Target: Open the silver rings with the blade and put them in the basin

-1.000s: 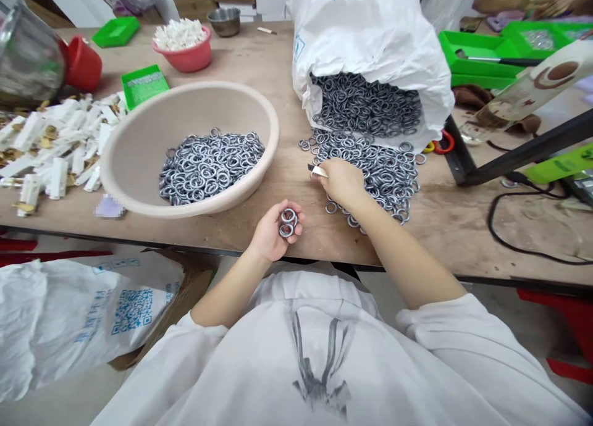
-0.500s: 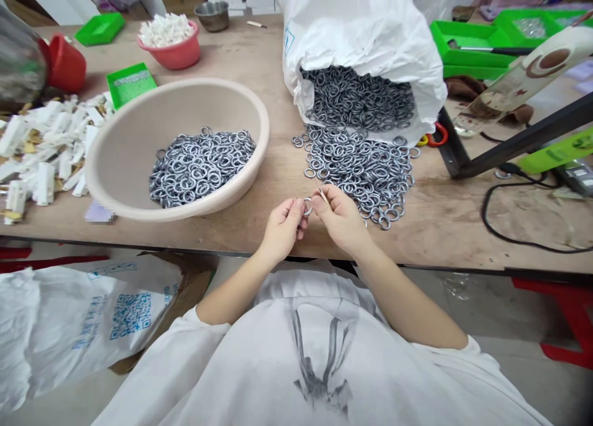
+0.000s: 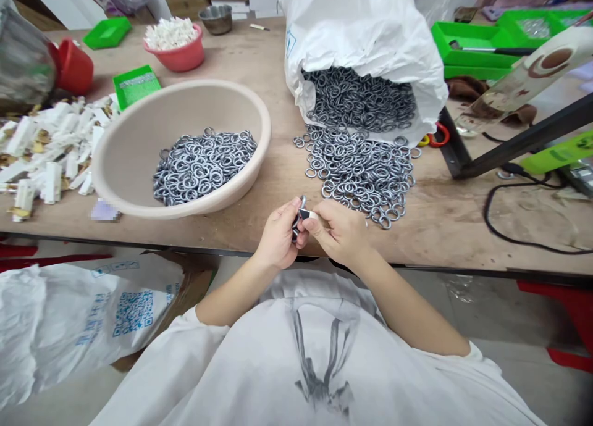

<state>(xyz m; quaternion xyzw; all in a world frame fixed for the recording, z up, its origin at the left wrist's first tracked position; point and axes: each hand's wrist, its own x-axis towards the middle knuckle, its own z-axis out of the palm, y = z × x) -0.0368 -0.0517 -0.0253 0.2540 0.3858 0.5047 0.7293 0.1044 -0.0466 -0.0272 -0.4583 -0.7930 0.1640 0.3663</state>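
Note:
Close together at the table's front edge, my two hands meet over small work. My left hand (image 3: 277,233) is closed on grey rings (image 3: 295,233), one standing up at the fingertips and more partly hidden in the fingers. My right hand (image 3: 341,229) pinches a small flat blade-like piece (image 3: 306,214), dark with a pale edge, against the held ring; its exact kind is unclear. Just beyond my right hand lies a spread heap of grey rings (image 3: 365,170). To the left, a large beige basin (image 3: 125,148) holds many similar rings.
A white sack (image 3: 356,25) spills rings onto the table. White plastic pieces (image 3: 60,136) lie at the left. Behind are a pink bowl (image 3: 185,55) and a green tray (image 3: 138,92). A black metal frame (image 3: 514,145) and cable (image 3: 486,210) stand at the right.
My right hand has turned, so the thin piece in it now shows a dark flat face beside the ring. More rings show in my left hand. The view shifted slightly.

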